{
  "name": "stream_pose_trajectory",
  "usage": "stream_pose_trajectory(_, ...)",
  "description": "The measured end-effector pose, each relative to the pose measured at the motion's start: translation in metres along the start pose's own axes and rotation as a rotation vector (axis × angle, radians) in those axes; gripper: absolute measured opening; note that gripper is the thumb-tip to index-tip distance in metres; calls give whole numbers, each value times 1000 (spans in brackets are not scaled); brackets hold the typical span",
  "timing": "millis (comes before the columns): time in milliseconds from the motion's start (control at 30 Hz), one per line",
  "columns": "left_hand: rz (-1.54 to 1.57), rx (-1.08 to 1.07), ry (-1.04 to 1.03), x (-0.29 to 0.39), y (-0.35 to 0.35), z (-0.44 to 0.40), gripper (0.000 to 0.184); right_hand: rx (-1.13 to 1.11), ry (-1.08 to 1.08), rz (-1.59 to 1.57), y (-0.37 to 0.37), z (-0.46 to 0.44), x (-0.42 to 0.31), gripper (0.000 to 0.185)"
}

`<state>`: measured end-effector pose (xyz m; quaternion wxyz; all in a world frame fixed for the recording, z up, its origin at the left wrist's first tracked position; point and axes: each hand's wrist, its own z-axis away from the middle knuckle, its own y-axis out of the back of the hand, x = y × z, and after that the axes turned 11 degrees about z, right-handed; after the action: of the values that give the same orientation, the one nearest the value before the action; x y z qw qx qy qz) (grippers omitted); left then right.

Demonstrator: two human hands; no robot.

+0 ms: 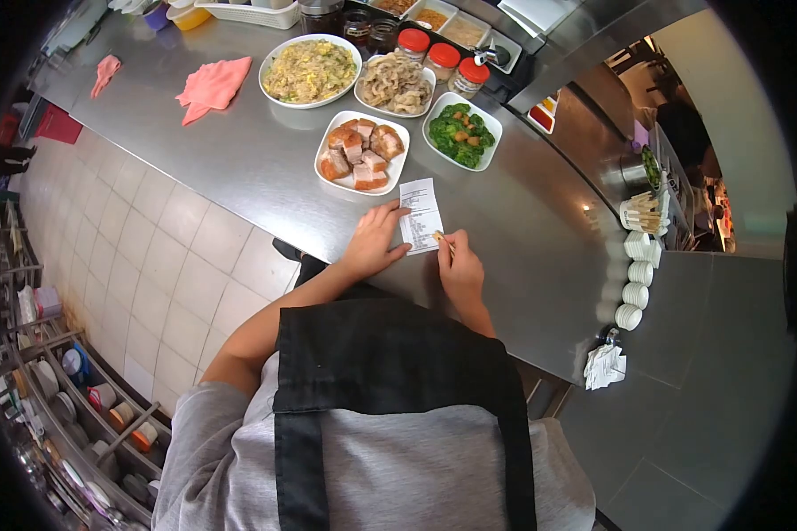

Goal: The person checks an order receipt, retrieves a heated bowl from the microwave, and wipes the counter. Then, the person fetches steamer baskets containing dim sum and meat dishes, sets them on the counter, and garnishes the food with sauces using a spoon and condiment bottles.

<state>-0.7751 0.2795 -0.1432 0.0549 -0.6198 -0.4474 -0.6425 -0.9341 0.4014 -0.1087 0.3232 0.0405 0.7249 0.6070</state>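
A printed paper receipt [420,212] lies on the steel counter in front of me. My left hand [376,241] rests at its left side, fingers spread and touching the edge of the paper. My right hand [461,270] is closed on a slim yellowish pen [450,247], held over the lower right of the slip. Just beyond the receipt stands a white dish of chopped roast pork [360,157]. Behind it are a plate of fried rice [308,71], a dish of pale sliced meat [395,84] and a bowl of green vegetables [461,135].
Red-lidded jars [442,60] line the counter's back edge. Pink cloths [212,87] lie at the left. To the right stand stacked white dishes [636,295], a holder of wooden sticks [644,215] and a bundle of paper slips [605,365]. Shelving [106,416] runs along the lower left.
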Motion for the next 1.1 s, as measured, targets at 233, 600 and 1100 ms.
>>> stream_pose_trajectory(233,-19,-6,-8,-3,-1,0,67,-30,134,18,-19,-10,-19,14)
stream_pose_trajectory(600,-47,-33,-1,-1,0,-1,68,-23,-137,309,9,-33,23,18)
stream_pose_trajectory(1100,-61,-27,-16,0,0,1,61,-37,-142,89,-7,-18,29,19)
